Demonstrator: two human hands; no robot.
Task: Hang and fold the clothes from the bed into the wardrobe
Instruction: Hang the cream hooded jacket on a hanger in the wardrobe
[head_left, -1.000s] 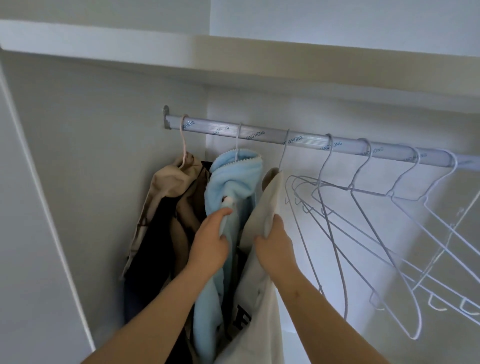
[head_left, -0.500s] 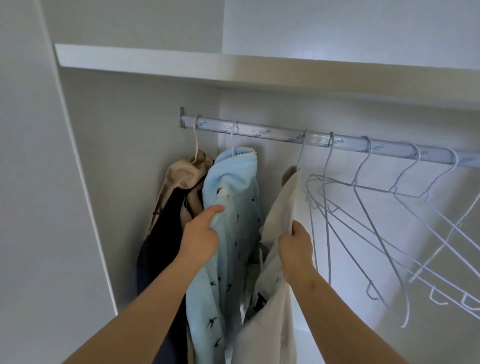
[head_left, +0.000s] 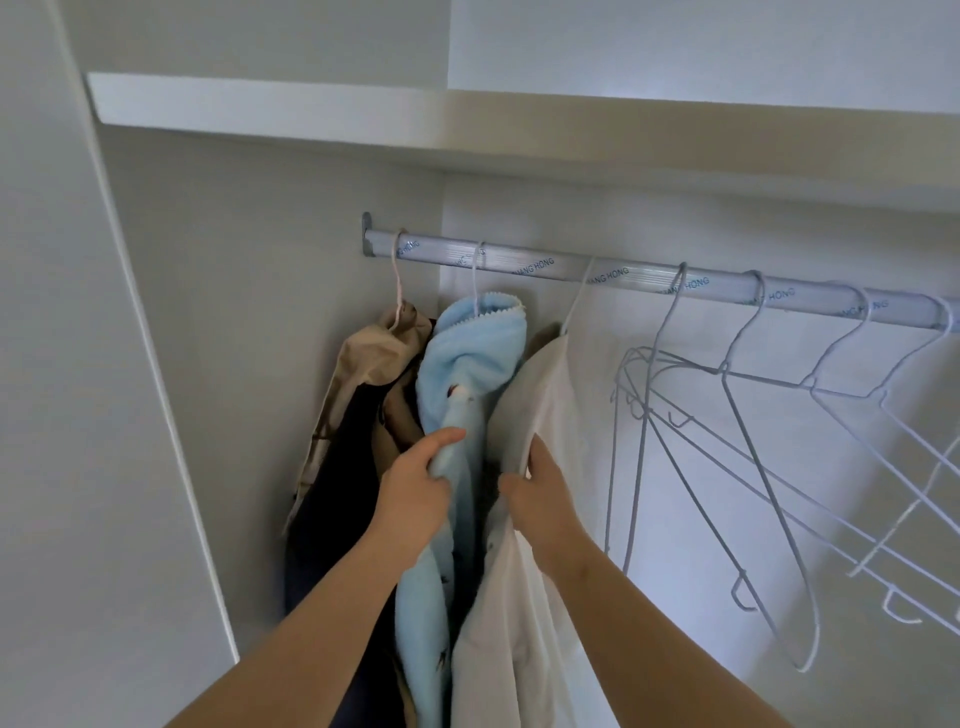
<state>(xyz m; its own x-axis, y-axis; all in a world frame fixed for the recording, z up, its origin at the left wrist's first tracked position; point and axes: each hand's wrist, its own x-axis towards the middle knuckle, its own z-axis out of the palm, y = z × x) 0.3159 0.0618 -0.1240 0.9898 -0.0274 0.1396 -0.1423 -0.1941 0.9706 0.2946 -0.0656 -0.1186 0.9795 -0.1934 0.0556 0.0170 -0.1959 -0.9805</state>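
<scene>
The hanging step was in hand. Three loaded hangers sat bunched at the left end of the wardrobe rail (head_left: 571, 267): a beige garment (head_left: 369, 364) nearest the bracket, a light blue fleece (head_left: 467, 358) next, then a white garment (head_left: 545, 405). The left hand (head_left: 415, 488) gripped a bunched fold of the fleece, thumb on top and fingers curled round it. The right hand (head_left: 540, 493) held the front edge of the white garment, one finger lying up along the cloth and the others tucked behind it. By my reading the two pieces were being parted and straightened on the rail.

The next move probably called for letting both hang free, with the white one slid toward the empty wire hangers (head_left: 753, 415) on the right (there was room), then a trip back for more clothes.

The bed was out of view, so what remained could not be judged. The hems ran off the bottom edge. Whether the dark garment (head_left: 337, 493) had its own hanger could not be told.
</scene>
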